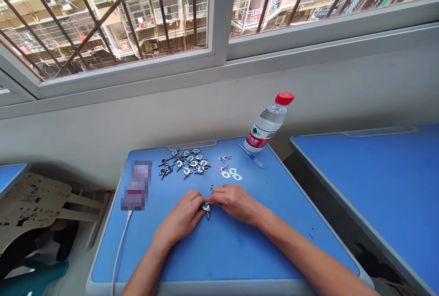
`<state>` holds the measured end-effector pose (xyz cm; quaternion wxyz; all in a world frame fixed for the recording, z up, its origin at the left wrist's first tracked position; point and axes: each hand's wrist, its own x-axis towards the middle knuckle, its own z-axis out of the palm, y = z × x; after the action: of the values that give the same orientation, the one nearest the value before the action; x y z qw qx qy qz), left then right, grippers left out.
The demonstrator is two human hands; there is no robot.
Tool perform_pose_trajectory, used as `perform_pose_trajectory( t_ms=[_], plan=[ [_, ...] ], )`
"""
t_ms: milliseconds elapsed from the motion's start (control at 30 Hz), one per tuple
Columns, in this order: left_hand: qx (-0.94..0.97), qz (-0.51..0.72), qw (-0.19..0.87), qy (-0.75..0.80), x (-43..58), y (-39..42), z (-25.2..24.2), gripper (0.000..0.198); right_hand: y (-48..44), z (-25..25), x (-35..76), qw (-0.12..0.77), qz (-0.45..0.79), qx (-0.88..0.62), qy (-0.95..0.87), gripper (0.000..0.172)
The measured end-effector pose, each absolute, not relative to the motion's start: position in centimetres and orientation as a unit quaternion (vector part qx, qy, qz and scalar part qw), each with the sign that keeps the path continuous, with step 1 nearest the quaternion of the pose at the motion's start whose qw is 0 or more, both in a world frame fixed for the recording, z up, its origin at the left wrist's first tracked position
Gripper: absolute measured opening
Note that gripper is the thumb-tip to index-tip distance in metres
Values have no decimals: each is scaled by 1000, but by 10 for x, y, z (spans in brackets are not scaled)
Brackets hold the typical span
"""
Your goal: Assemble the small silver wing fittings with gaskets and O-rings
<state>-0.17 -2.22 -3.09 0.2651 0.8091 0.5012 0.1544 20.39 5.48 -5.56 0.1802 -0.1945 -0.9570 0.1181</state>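
A red-capped plastic water bottle [266,124] holding clear liquid stands at the far right of the blue desk [240,255]. Nearer the middle, the left hand [185,214] pinches a small metal fitting [206,207]; the right hand [235,201] bunches its fingertips beside it, their grip impossible to tell.

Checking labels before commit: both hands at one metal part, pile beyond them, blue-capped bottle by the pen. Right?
One error: the cap is red, not blue, as the head view shows. Rest stands: left hand and right hand at one metal part, pile beyond them, bottle by the pen.
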Motion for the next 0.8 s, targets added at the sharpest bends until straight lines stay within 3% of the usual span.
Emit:
perform_pose_trajectory(
  t_ms=[300,467,800],
  plan=[
    [824,127,229,502,5,-27,-24,13,55,-56,204,182,124,-197,-955,35],
    [821,151,213,508,9,-29,-31,10,56,-53,204,171,134,-244,-945,20],
    [755,197,178,600,14,-26,-45,12,36,-22,198,33,184,-307,-933,12]
  ],
)
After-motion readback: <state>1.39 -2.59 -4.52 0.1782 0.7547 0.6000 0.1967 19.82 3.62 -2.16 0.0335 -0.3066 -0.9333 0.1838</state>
